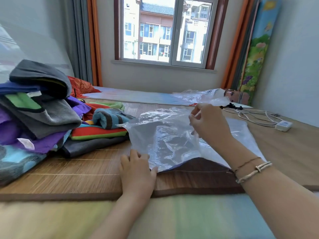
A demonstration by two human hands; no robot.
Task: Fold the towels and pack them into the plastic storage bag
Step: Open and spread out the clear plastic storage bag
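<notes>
My left hand [138, 171] lies at about 7 o'clock on the bamboo mat [77, 171], fingers curled over the near left corner of the plastic bag [165, 142], thumb pinching the edge against them. My right hand [208, 123] is raised at about 1 o'clock from the left one, fingers bent, pinching the upper layer of the bag and lifting it off the mat. The bag is clear and crinkled, spread across the middle of the mat between my two hands, its near edge raised so the mat shows dark under it. No towel shows through it.

The towels [39, 114] sit in a loose heap at 9 o'clock, unfolded: grey, purple, blue and green ones piled high, with a striped blue towel [110, 118] and a red-and-green one [98, 131] lying lower, just beside the bag's left edge. A dark grey towel [89, 145] lies flat at the heap's near side.

At 1 o'clock, farther off, a second sheet of clear plastic [202, 96] lies crumpled. At 2 o'clock a white cable [255, 116] runs to a small white adapter [284, 125]. Bracelets [253, 169] circle my right wrist. A window [165, 30] stands at 12 o'clock.
</notes>
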